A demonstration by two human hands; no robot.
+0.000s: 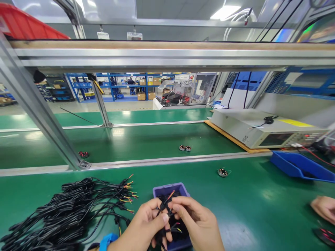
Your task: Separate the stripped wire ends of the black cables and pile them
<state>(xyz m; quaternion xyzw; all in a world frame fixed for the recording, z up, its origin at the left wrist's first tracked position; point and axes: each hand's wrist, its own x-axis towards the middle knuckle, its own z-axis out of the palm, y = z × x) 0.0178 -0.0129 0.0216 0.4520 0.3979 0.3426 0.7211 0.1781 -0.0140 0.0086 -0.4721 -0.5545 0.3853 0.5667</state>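
Note:
My left hand (146,225), wearing a blue wristband (108,240), is closed around a black cable (162,206) whose bare orange and red wire ends (171,194) point up. Thumb and forefinger of my right hand (199,221) pinch a small black piece (170,210) right beside that cable; its exact shape is hidden by the fingers. Both hands are over a purple bin (167,187) with black parts inside. More wire tips, yellow and red, show below my fingers. To the left lies a pile of black cables (70,205) with stripped ends.
Round motor stators lie on the green bench: one (223,172) at right, a pair (185,148) further back. A blue tray (300,166) and a bench instrument (269,129) stand right. Another person's hand (324,208) is at the right edge. A metal upright (39,94) rises left.

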